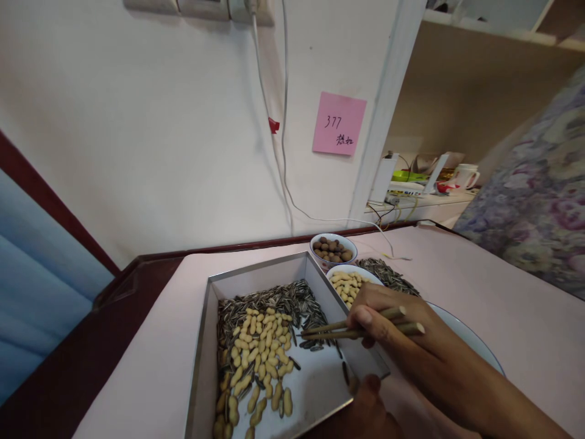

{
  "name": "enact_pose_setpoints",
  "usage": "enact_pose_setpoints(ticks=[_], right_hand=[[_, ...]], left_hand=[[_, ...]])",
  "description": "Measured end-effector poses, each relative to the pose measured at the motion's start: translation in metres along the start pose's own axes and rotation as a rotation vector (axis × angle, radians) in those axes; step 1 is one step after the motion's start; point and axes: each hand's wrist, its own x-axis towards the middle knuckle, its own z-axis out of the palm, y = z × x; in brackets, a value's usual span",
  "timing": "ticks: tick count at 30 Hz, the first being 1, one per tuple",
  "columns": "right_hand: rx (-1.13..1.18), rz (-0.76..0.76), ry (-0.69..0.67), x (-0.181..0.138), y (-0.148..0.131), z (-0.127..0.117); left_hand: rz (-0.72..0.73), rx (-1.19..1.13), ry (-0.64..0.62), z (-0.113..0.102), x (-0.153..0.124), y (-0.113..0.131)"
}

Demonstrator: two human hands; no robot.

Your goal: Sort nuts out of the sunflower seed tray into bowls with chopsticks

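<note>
My right hand (393, 332) is closed around a pair of wooden chopsticks (347, 329). Their tips reach left over a metal tray (205, 341) that holds a heap of peanuts (260, 360) and striped sunflower seeds (274, 302). My left hand (370, 408) rests at the tray's near right corner, with a fingertip touching the rim; its other fingers are cut off by the frame. Just behind my right hand stand a small bowl of peanuts (346, 283) and a bowl of brown nuts (332, 249). A plate with sunflower seeds (388, 274) lies to their right.
The tray sits on a pale pink tabletop (503, 317) with a dark wooden edge (68, 378) on the left. A white wall (159, 152) with a pink sticky note (338, 124) and hanging cables (286, 122) is behind. A patterned cloth (539, 195) hangs at right.
</note>
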Motion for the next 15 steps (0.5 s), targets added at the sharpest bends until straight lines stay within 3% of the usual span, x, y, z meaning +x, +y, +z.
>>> enact_pose_setpoints(ticks=[3,9,12,15], right_hand=[[0.0,0.015,-0.002,0.002,0.0,0.002],[0.025,-0.066,0.112,-0.007,0.0,-0.014],[0.03,-0.125,0.285,-0.017,0.0,-0.032],[0.02,-0.2,0.552,-0.025,0.002,-0.049]], left_hand=[[0.028,0.077,-0.022,0.002,0.0,0.007],[-0.231,-0.139,0.187,0.007,-0.002,0.011],[-0.356,-0.224,0.296,0.01,0.0,0.009],[-0.465,-0.291,0.423,0.016,0.01,0.007]])
